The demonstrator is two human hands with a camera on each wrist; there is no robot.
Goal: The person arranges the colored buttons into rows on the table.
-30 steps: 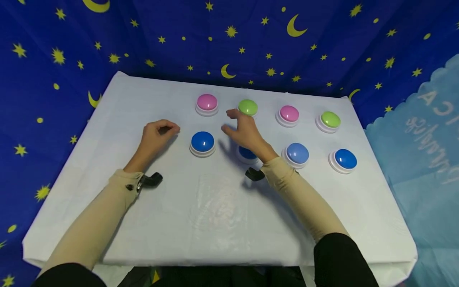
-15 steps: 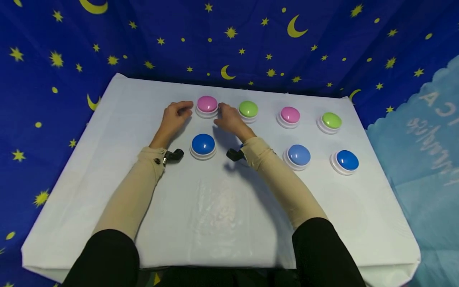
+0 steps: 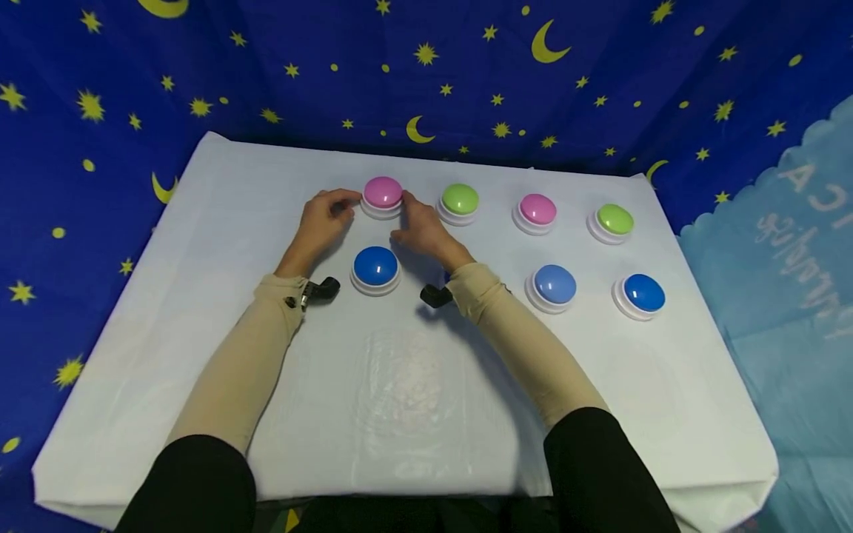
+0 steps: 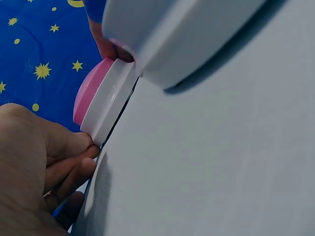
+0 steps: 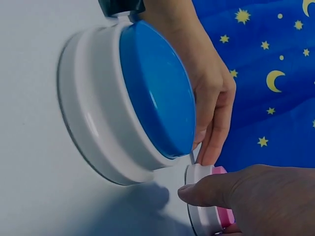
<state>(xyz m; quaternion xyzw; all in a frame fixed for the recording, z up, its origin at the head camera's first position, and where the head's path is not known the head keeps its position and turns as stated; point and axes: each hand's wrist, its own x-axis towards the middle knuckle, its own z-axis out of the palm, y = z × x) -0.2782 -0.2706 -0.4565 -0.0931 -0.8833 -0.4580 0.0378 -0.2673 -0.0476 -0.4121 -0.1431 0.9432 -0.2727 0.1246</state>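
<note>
At the back left of the white table, a pink dome push button (image 3: pixel 383 192) on a white base stands between my two hands. My left hand (image 3: pixel 320 229) touches its left side; in the left wrist view, bent fingers (image 4: pixel 81 147) meet the lower rim. From the other side, my right hand (image 3: pixel 424 231) reaches the base with its fingertips, the thumb lower and apart in the head view. A blue button (image 3: pixel 375 266) stands just in front, between the forearms. Beside the right hand is a green button (image 3: pixel 460 200). The right wrist hides most of another blue button (image 3: pixel 447 277).
To the right stand a second pink button (image 3: pixel 537 210), a second green button (image 3: pixel 614 220), a lighter blue button (image 3: pixel 554 284) and a darker blue one (image 3: pixel 643 293). A star-patterned blue cloth (image 3: pixel 300 96) hangs behind the white tabletop (image 3: pixel 400 414).
My left hand has moved right and away from me to the pink button. My right hand has shifted left from near the green button to the pink one's right side. The buttons look unmoved.
</note>
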